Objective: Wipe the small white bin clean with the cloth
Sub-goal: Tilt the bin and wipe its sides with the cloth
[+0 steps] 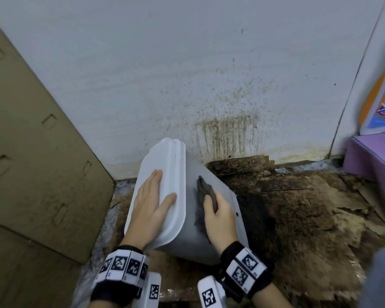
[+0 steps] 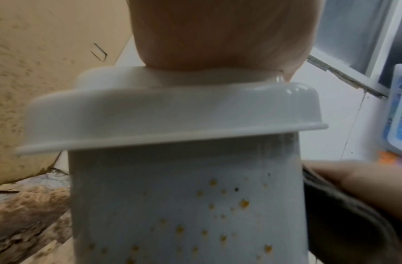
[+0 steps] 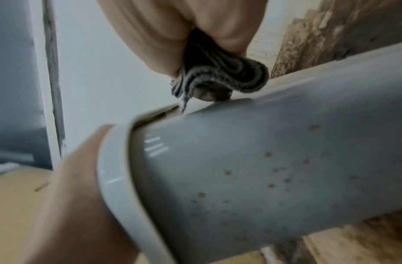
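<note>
The small white bin (image 1: 182, 227) is tipped over to the left, its lidded top (image 1: 162, 161) facing left and away. My left hand (image 1: 151, 201) lies flat on the lid with straight fingers. My right hand (image 1: 218, 212) grips a folded dark grey cloth (image 1: 206, 188) against the bin's upper side wall. The left wrist view shows the lid (image 2: 164, 114) and a side wall (image 2: 186, 214) dotted with yellow-brown spots. In the right wrist view the cloth (image 3: 222, 75) is bunched in my fingers above the spotted wall (image 3: 274, 169).
A stained white wall (image 1: 209, 85) rises just behind the bin. Large cardboard sheets (image 1: 36, 152) lean at the left. Dirty, torn cardboard (image 1: 298, 207) covers the floor to the right. A purple box (image 1: 373, 156) sits in the right corner.
</note>
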Motion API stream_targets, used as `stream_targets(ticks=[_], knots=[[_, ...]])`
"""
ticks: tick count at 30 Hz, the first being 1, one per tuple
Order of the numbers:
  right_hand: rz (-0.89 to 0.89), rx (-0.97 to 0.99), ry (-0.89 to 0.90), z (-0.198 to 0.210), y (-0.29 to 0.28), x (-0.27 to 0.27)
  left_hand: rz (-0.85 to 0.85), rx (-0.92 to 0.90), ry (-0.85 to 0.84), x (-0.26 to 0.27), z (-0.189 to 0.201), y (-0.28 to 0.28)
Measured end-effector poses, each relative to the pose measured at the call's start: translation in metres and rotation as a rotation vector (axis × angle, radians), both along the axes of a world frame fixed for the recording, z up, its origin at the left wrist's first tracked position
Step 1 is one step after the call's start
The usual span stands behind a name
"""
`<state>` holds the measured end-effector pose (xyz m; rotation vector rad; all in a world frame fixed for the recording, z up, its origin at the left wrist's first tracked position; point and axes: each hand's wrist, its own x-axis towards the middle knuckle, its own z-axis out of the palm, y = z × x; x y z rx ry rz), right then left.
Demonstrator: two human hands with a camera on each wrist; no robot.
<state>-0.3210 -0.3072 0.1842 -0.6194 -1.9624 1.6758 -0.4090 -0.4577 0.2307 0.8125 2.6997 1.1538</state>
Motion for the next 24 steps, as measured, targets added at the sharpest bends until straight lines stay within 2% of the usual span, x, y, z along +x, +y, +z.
stream_targets(ticks=[6,9,13,15,17,19,21,24], knots=[[0.067,-0.180,0.166,0.036,0.007,-0.001,-0.008,-0.045,0.068,0.008,0.003,0.020],[0.136,-0.103,0.139,0.050,0.011,0.006,-0.018,-0.043,0.049,0.017,0.009,0.036],[0.145,0.054,0.034,0.055,0.019,0.015,-0.123,-0.113,0.052,0.029,0.019,0.056],[0.155,0.116,-0.020,0.056,0.027,0.019,-0.123,0.002,-0.080,0.034,0.025,0.063],[0.150,0.136,-0.072,0.058,0.039,0.024,-0.091,0.226,-0.270,0.037,0.033,0.067],[0.142,0.119,-0.114,0.057,0.052,0.028,-0.084,0.366,-0.322,0.036,0.037,0.067],[0.144,0.114,-0.169,0.056,0.063,0.031,-0.056,0.412,-0.248,0.032,0.035,0.064],[0.148,0.121,-0.208,0.053,0.074,0.035,0.069,0.291,-0.042,0.023,0.027,0.055]])
